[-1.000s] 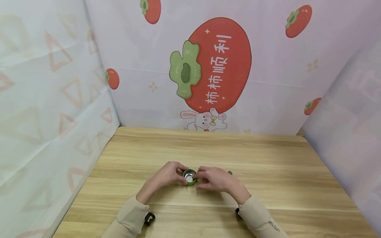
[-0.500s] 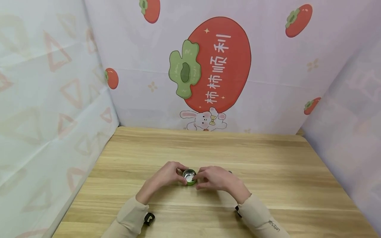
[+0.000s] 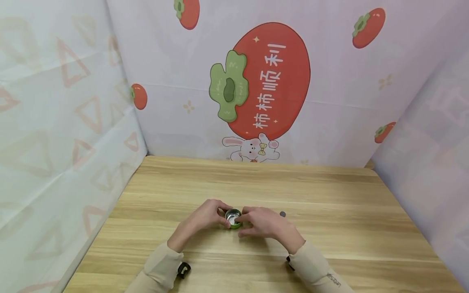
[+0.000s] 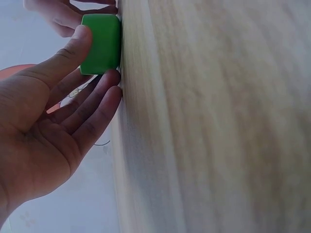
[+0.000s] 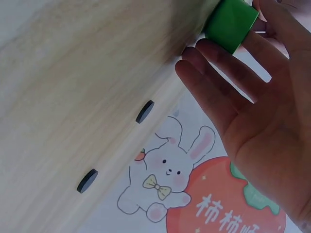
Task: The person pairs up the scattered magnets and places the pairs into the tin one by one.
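Tin (image 4: 101,43): small, green outside, shiny metal inside, standing mouth up on the worktop (image 3: 234,183) between the two sets of fingers. Left hand (image 3: 208,212) grips its wall, thumb nearest the person, other fingers round the far side. Right hand (image 3: 264,223) has a fingertip over the rim, the lower fingers fairly straight; whether it pinches anything inside, I cannot tell. Two dark discs (image 5: 145,111) lie well to the right of those right fingers, apart from each other. Handling, by my guess: light, stiff, hard to break, slick-walled, apt to slide if nudged. Best hold: low on the wall, thumb opposing fingers, rim unobstructed.
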Action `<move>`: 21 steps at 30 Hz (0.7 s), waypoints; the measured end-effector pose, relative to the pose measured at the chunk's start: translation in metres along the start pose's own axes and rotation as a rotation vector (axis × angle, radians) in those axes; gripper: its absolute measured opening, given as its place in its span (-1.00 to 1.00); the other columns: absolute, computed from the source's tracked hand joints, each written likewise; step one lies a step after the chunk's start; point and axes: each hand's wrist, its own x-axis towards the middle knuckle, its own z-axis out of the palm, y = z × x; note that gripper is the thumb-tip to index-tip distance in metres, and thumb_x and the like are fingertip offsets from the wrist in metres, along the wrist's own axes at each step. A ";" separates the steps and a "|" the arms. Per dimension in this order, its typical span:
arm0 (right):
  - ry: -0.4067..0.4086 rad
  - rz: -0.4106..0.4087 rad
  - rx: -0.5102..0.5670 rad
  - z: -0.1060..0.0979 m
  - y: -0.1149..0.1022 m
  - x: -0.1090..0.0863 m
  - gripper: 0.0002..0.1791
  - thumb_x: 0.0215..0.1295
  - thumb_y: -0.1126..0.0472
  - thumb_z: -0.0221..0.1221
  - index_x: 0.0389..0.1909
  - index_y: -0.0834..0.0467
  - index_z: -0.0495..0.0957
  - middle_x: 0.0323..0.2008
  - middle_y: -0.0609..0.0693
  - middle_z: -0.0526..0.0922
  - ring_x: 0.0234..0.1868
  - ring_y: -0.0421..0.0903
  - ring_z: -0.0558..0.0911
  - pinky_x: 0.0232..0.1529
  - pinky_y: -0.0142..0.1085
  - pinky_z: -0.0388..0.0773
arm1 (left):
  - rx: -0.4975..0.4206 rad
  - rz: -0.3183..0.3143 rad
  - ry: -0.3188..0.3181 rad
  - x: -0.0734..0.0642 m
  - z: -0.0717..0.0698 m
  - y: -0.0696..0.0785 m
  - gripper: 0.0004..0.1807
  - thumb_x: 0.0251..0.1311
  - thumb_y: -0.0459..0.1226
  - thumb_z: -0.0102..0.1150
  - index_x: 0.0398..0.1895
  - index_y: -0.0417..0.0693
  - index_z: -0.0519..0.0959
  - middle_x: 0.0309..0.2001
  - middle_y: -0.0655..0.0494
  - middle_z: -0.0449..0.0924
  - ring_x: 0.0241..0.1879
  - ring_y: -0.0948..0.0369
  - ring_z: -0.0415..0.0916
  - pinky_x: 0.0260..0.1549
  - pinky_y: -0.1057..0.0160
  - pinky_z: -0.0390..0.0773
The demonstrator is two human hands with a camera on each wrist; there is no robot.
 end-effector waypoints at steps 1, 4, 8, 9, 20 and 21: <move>-0.002 -0.002 0.007 0.000 0.000 0.000 -0.50 0.25 -0.21 0.27 0.13 -0.05 0.65 -0.20 -0.14 0.55 -0.41 -0.30 0.37 -0.39 -0.45 0.33 | 0.002 0.000 0.001 0.000 0.000 0.000 -0.44 -0.08 -0.21 0.56 0.07 -0.12 0.67 -0.04 0.05 0.70 -0.17 0.28 0.62 -0.18 0.25 0.60; -0.008 -0.014 0.041 -0.002 0.002 -0.002 -0.49 0.26 -0.20 0.27 0.16 -0.04 0.63 -0.18 -0.13 0.56 -0.37 -0.29 0.39 -0.34 -0.44 0.35 | 0.005 -0.003 0.004 0.001 0.001 0.000 -0.44 -0.08 -0.20 0.57 0.07 -0.11 0.67 -0.04 0.05 0.70 -0.16 0.28 0.62 -0.16 0.23 0.60; -0.012 0.002 0.153 -0.005 0.007 -0.006 -0.42 0.27 -0.17 0.27 0.28 -0.05 0.54 -0.10 -0.10 0.58 -0.29 -0.22 0.48 -0.27 -0.42 0.39 | 0.027 0.005 0.010 0.001 0.001 -0.001 -0.44 -0.07 -0.19 0.56 0.08 -0.11 0.66 -0.01 0.03 0.70 -0.14 0.25 0.62 -0.13 0.20 0.60; -0.011 0.010 0.183 -0.006 0.008 -0.008 -0.39 0.28 -0.17 0.27 0.31 -0.06 0.50 -0.08 -0.10 0.58 -0.27 -0.19 0.50 -0.25 -0.41 0.40 | 0.038 0.006 0.015 0.001 0.001 -0.001 -0.44 -0.06 -0.19 0.56 0.08 -0.12 0.66 0.00 0.02 0.69 -0.13 0.24 0.62 -0.12 0.20 0.60; 0.047 0.051 0.296 -0.011 0.021 -0.020 -0.36 0.30 -0.12 0.26 0.37 -0.03 0.43 0.07 -0.08 0.60 -0.06 -0.14 0.63 -0.01 -0.21 0.58 | 0.100 0.049 0.023 0.001 -0.001 0.002 -0.41 -0.05 -0.20 0.55 0.09 -0.20 0.62 -0.05 -0.03 0.68 -0.19 0.23 0.59 -0.07 0.09 0.57; 0.054 0.052 0.296 -0.012 0.022 -0.021 -0.36 0.31 -0.11 0.26 0.37 -0.03 0.43 0.08 -0.07 0.60 -0.04 -0.13 0.64 0.01 -0.19 0.59 | 0.101 0.053 0.019 0.001 -0.001 0.002 -0.40 -0.05 -0.19 0.55 0.10 -0.22 0.61 -0.05 -0.04 0.68 -0.20 0.24 0.60 -0.08 0.09 0.58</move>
